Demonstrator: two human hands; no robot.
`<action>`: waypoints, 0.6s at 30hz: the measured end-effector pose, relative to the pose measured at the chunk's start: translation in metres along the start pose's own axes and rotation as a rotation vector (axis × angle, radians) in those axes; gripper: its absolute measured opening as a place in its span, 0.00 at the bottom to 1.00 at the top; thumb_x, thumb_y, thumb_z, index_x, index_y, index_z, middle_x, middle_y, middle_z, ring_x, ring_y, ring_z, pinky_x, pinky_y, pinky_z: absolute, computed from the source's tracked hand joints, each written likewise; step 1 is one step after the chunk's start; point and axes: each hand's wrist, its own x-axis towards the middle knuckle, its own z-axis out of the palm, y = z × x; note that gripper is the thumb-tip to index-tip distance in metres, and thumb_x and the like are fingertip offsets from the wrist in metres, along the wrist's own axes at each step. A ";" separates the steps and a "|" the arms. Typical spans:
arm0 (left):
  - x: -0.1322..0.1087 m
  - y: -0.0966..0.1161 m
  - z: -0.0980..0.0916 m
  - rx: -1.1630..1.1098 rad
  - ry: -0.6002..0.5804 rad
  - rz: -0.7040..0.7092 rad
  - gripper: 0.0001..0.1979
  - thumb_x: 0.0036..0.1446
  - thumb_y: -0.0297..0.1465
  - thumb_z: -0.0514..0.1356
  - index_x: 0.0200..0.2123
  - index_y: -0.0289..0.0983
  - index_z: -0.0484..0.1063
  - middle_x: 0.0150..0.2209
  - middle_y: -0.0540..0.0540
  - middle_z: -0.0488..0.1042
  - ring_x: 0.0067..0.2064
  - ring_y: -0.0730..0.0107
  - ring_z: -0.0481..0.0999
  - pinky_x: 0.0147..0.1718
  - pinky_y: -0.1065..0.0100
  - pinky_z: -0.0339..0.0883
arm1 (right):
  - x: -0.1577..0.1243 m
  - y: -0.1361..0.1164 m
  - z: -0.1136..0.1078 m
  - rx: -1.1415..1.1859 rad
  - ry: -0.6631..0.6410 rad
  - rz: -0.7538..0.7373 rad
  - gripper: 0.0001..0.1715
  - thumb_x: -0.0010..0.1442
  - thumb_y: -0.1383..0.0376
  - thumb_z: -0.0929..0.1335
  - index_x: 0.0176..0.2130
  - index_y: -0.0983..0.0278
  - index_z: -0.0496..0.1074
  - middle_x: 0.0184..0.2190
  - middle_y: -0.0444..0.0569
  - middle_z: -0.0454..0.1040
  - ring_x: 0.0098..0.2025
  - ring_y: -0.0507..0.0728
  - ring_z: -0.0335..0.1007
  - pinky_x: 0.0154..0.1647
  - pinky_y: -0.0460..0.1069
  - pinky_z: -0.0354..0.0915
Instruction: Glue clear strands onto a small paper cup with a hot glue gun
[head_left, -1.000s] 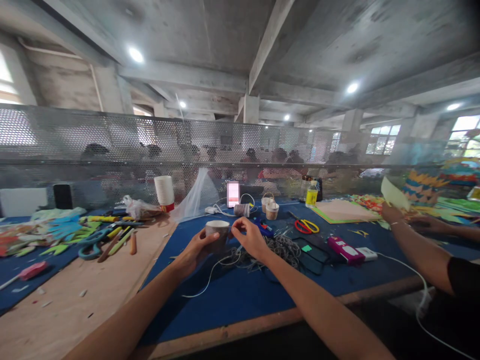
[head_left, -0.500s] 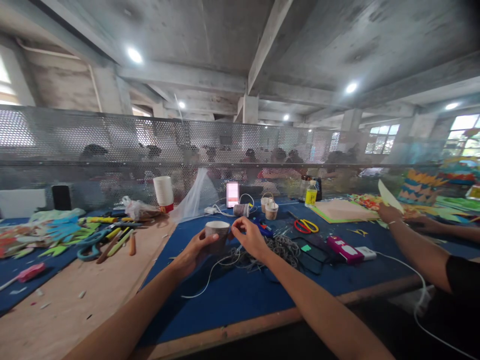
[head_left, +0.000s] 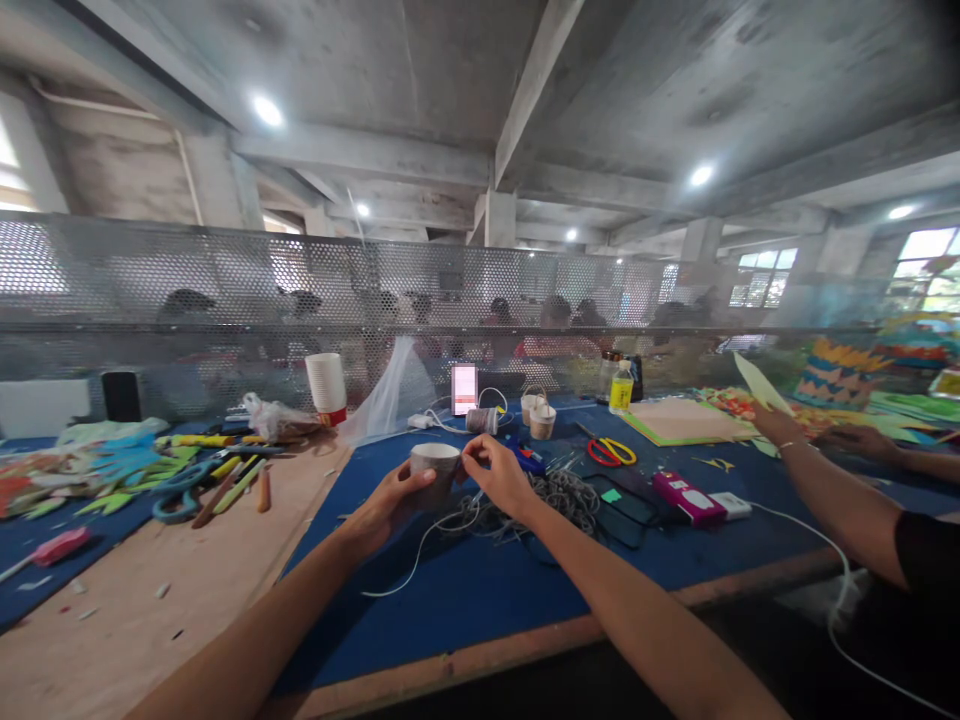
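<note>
My left hand [head_left: 396,503] is wrapped round a paper cup [head_left: 435,462], white inside, its outside covered in grey-brown cord. At the cup's right side, my right hand [head_left: 495,472] has thumb and forefinger pinched together; whatever is between them is too small to make out. A tangle of grey cord [head_left: 566,500] lies on the blue mat [head_left: 450,625] beneath and beside my right wrist. Behind the cup lies a spool of cord [head_left: 481,421] in front of a lit phone [head_left: 464,388].
Two small cord-wrapped baskets [head_left: 541,421], red-yellow scissors [head_left: 611,452] and a yellow bottle [head_left: 621,388] stand or lie beyond. A paper cup stack [head_left: 325,388] and tools [head_left: 232,480] are left. At right, a co-worker's hand [head_left: 776,425] holds pale paper, near a magenta box [head_left: 690,498].
My hands and the cup stay almost in place. The co-worker's hand at the right has shifted slightly left with the paper.
</note>
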 end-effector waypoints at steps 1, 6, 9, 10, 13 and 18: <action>0.000 -0.001 0.000 -0.001 -0.002 0.001 0.27 0.52 0.39 0.73 0.53 0.34 0.79 0.50 0.35 0.82 0.48 0.50 0.81 0.46 0.59 0.70 | 0.000 0.000 0.000 0.000 0.000 -0.002 0.05 0.64 0.61 0.67 0.36 0.60 0.68 0.29 0.44 0.80 0.34 0.57 0.81 0.43 0.51 0.74; 0.001 -0.002 -0.002 -0.013 -0.013 0.003 0.26 0.53 0.38 0.73 0.54 0.34 0.79 0.51 0.35 0.82 0.49 0.50 0.81 0.47 0.59 0.71 | 0.001 0.002 0.000 -0.013 0.006 -0.010 0.06 0.64 0.60 0.67 0.36 0.60 0.68 0.30 0.43 0.80 0.35 0.56 0.80 0.45 0.52 0.74; 0.003 -0.002 -0.003 -0.020 -0.010 0.005 0.27 0.53 0.38 0.73 0.54 0.34 0.78 0.52 0.35 0.82 0.49 0.50 0.81 0.47 0.59 0.71 | 0.001 0.001 -0.001 -0.045 0.016 -0.027 0.06 0.64 0.60 0.67 0.36 0.60 0.69 0.31 0.44 0.80 0.36 0.56 0.80 0.47 0.52 0.73; 0.003 -0.002 -0.003 -0.021 -0.007 0.005 0.27 0.53 0.38 0.73 0.54 0.34 0.78 0.52 0.35 0.81 0.50 0.50 0.81 0.48 0.58 0.71 | 0.001 0.000 -0.001 -0.049 0.017 -0.030 0.06 0.64 0.60 0.67 0.36 0.60 0.69 0.32 0.45 0.80 0.37 0.57 0.79 0.47 0.52 0.73; 0.003 -0.002 -0.003 -0.026 0.002 0.008 0.27 0.52 0.38 0.73 0.54 0.34 0.79 0.51 0.35 0.82 0.49 0.50 0.81 0.48 0.58 0.71 | 0.000 -0.002 -0.002 -0.051 0.017 -0.029 0.06 0.64 0.60 0.67 0.36 0.60 0.69 0.33 0.46 0.80 0.37 0.57 0.79 0.46 0.52 0.73; 0.003 -0.001 -0.002 -0.036 0.018 -0.004 0.27 0.52 0.38 0.73 0.54 0.34 0.78 0.51 0.35 0.82 0.50 0.50 0.81 0.50 0.57 0.71 | -0.001 -0.004 -0.002 -0.038 0.000 -0.019 0.06 0.64 0.60 0.67 0.36 0.59 0.68 0.32 0.45 0.79 0.37 0.56 0.80 0.44 0.51 0.72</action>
